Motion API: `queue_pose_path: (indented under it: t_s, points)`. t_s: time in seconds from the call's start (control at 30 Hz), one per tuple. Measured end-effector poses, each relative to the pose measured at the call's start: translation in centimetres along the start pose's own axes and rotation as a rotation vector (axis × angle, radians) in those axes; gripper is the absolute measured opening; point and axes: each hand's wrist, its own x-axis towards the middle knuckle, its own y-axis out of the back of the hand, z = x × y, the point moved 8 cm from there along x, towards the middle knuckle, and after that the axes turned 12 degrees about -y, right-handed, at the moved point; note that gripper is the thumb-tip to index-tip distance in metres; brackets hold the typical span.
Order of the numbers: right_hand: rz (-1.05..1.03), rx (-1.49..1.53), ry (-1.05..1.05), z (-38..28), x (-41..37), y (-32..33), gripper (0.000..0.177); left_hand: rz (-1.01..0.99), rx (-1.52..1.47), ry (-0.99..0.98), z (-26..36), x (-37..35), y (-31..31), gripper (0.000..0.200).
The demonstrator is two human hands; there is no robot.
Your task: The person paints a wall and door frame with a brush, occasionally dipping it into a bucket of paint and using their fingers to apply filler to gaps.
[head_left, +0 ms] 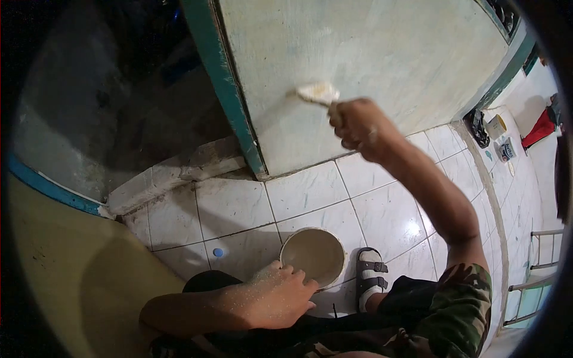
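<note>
Pale wall [370, 53] — brush [317, 92] in right hand [358, 126]

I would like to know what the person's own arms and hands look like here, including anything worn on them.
Both hands are bare, without gloves. The right hand has a pale smear near the wrist, and that arm wears a short camouflage sleeve in green, brown and black. Pale specks dot the left hand. No watch shows on either wrist.

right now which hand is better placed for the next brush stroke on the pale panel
Probably the right: the right hand already holds the brush up by the pale panel, while the left hand is low, at the rim of the bucket.
</note>
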Motion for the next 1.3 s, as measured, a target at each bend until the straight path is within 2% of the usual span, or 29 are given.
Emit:
queue_pose_path:
  t_s: [0.13, 0.17, 0.2, 0.27, 0.33, 0.43, 0.57, 0.6, 0.73, 0.8, 0.83, 0.9, 0.93, 1.0, 1.1, 1.13, 1.17, 1.2, 1.23, 1.27, 1.3]
  points:
    - [-0.073, -0.074, 0.337, -6.6, -5.9, 0.0, 0.023, -0.012, 0.009, 0.022, -0.1, 0.2, 0.2, 0.040]
    - [-0.004, -0.075, 0.394, -7.7, -7.3, 0.0, 0.023, -0.014, 0.016, 0.027, -0.1, 0.3, 0.3, 0.040]
    - [-0.001, -0.069, 0.394, -7.9, -7.7, 0.3, 0.023, -0.020, 0.018, 0.026, -0.1, 0.3, 0.2, 0.040]
    - [0.022, -0.091, 0.617, -9.5, -8.9, 0.7, 0.024, -0.024, -0.009, 0.009, -0.2, 0.5, -0.1, 0.039]
    - [-0.007, -0.028, 0.649, -9.3, -8.3, 1.0, 0.026, -0.018, -0.003, 0.011, -0.3, 0.5, -0.3, 0.038]
    - [0.116, 0.054, 0.600, -6.1, -2.6, 3.0, 0.027, 0.005, -0.003, 0.019, -0.5, 0.6, 0.0, 0.037]
    - [0.095, 0.034, 0.425, 5.2, 7.6, 5.3, 0.028, -0.006, -0.027, 0.038, -0.5, 0.6, 0.5, 0.038]
    - [0.092, 0.035, 0.447, 8.1, 9.2, 5.6, 0.027, -0.007, -0.029, 0.039, -0.5, 0.7, 0.5, 0.038]
    - [0.077, -0.009, 0.170, 20.0, 14.7, 7.5, 0.027, -0.026, -0.023, 0.058, -0.8, 0.9, 0.5, 0.038]
    - [0.068, -0.035, -0.041, 23.8, 15.4, 7.9, 0.025, -0.045, -0.024, 0.059, -0.8, 1.0, 0.4, 0.038]
    - [0.068, -0.034, -0.039, 24.5, 15.7, 8.0, 0.025, -0.057, -0.020, 0.065, -0.9, 1.0, 0.4, 0.039]
    - [0.023, 0.019, -0.230, 26.7, 16.3, 7.9, 0.023, -0.066, -0.011, 0.072, -0.9, 1.1, 0.5, 0.039]
    - [0.025, 0.019, -0.225, 26.5, 16.7, 7.9, 0.023, -0.060, -0.024, 0.068, -0.8, 1.1, 0.7, 0.039]
    - [0.020, -0.064, -0.433, 27.6, 17.3, 8.0, 0.022, -0.051, -0.028, 0.061, -0.7, 1.2, 0.7, 0.039]
    - [-0.051, -0.020, -0.395, 25.2, 18.8, 8.1, 0.018, -0.019, -0.008, 0.038, -0.6, 1.2, 0.7, 0.038]
    - [-0.103, -0.051, -0.362, 23.2, 18.7, 7.6, 0.017, -0.061, -0.009, 0.042, -0.5, 1.2, 0.6, 0.044]
    - [-0.167, 0.118, -0.361, 21.1, 18.4, 7.8, 0.017, -0.104, -0.010, 0.048, -0.4, 1.1, 0.4, 0.050]
    - [-0.102, 0.067, -0.365, 17.6, 16.7, 7.4, 0.018, -0.100, -0.004, 0.050, -0.5, 1.0, 0.2, 0.050]
    - [-0.127, 0.140, -0.293, 14.3, 14.8, 6.7, 0.021, -0.048, 0.002, 0.037, -0.4, 0.9, 0.1, 0.043]
    - [-0.031, 0.083, -0.277, 10.4, 11.6, 6.1, 0.019, 0.004, 0.007, 0.023, -0.3, 0.8, 0.3, 0.037]
    - [-0.144, 0.006, -0.252, 7.2, 9.3, 5.3, 0.017, 0.007, 0.011, 0.023, -0.2, 0.8, 0.4, 0.037]
